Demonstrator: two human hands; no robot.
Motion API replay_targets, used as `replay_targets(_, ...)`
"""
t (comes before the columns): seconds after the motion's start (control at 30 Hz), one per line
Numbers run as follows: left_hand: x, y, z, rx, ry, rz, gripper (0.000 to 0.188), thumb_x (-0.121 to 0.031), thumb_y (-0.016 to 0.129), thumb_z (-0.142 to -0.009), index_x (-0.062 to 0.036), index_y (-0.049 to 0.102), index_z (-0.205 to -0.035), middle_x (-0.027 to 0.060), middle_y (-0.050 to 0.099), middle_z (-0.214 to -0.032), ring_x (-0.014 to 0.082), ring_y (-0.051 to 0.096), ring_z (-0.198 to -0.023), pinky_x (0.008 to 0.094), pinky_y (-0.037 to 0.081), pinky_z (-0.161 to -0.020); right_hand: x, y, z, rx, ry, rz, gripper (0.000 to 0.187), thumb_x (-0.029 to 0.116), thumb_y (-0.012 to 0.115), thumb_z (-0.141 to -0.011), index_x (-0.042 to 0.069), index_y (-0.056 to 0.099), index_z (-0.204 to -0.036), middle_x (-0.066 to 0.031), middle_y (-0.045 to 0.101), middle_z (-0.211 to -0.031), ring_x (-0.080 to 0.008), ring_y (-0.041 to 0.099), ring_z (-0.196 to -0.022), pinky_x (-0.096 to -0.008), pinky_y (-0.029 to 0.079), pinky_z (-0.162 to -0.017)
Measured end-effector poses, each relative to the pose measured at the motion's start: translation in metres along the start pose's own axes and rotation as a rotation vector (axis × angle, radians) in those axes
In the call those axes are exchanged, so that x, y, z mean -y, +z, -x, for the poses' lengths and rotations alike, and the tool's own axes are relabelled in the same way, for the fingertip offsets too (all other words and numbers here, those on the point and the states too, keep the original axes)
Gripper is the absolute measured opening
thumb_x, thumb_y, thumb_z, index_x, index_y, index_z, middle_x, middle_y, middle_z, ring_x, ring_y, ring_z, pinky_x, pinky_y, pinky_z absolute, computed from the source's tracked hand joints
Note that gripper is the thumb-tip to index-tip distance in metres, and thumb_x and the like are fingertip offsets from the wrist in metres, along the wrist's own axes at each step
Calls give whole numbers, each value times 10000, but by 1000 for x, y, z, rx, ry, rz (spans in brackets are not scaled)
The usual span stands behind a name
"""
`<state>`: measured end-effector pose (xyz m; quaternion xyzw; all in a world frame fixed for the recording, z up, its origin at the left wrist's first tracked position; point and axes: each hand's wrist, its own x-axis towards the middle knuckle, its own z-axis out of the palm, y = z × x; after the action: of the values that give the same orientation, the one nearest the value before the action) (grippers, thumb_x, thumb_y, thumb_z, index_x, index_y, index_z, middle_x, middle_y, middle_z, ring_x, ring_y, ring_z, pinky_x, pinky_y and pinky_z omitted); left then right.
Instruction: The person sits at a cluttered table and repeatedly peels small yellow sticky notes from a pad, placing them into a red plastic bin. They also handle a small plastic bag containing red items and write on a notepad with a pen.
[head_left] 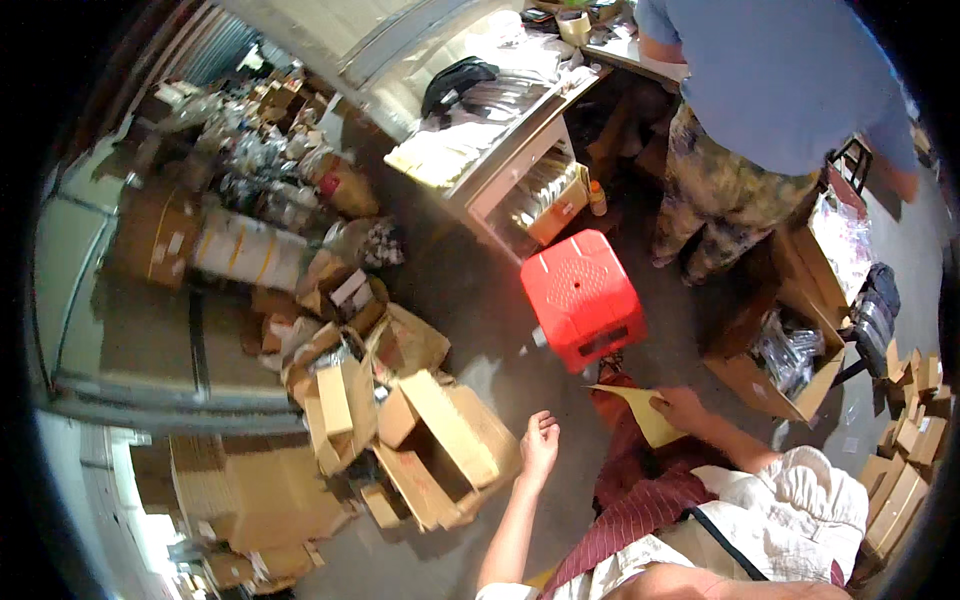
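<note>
My right hand (683, 408) grips a flat yellow paper piece (652, 420), perhaps an envelope, by its right edge. The piece hangs in front of my legs with a pointed corner to the left. My left hand (541, 442) is raised with its fingers curled in and nothing visible in them. It is held in the air between the open cardboard box (428, 490) on the left and my dark red trousers (640, 500). Ahead of both hands stands a red plastic stool (582, 285) with a pattern of small holes in its top.
A person (770, 90) in a blue shirt stands at the far right beside a desk. Another desk (510, 160) holds stacked bags and papers. Cardboard boxes (345, 400) and a heap of plastic-wrapped goods (260, 150) fill the left. An open carton (775, 360) with clear bags stands right.
</note>
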<state>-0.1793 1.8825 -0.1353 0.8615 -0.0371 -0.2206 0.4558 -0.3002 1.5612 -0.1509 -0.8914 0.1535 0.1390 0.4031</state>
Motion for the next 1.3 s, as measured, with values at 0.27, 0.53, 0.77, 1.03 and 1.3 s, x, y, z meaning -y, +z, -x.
replay_targets(0.27,-57,11,-346,208,549,-641,444,-172,618,-952,17,535,-1345,266,599,-1246,444,566,-1150,532,463,-1001,49,-21,-144,-109,128,-367,340,307,597,-993,171,668,-1297,-211,715,-1019,-387,709,-914,-445,545,-794)
replay_targets(0.53,-147,109,-630,207,658,-781,399,-230,486,-1021,-34,573,-1357,195,533,-1450,375,439,-1385,529,381,-1129,-19,5,-68,-499,929,-449,288,213,659,-983,14,705,-1185,-113,751,-963,-187,685,-867,-361,541,-801)
replay_targets(0.77,-147,155,-699,203,363,-290,433,-326,611,-981,-76,629,-1334,269,692,-1165,431,655,-1111,478,500,-956,37,90,-63,-930,1173,-635,337,293,631,-1012,-34,711,-1033,-95,709,-864,-171,636,-780,-372,524,-701)
replay_targets(1.03,-99,134,-714,151,601,-456,431,-163,517,-953,54,577,-1320,323,671,-1128,482,636,-1075,514,501,-945,97,125,-166,-648,973,-621,330,224,633,-1007,-10,698,-1231,-153,741,-916,-212,686,-853,-345,527,-782)
replay_targets(1.3,-84,73,-674,123,879,-1011,202,-137,510,-946,-25,667,-889,194,698,-851,391,689,-791,466,529,-747,62,153,-159,-681,1076,-740,311,233,652,-995,-11,700,-1181,-101,743,-1048,-173,661,-982,-340,510,-872)
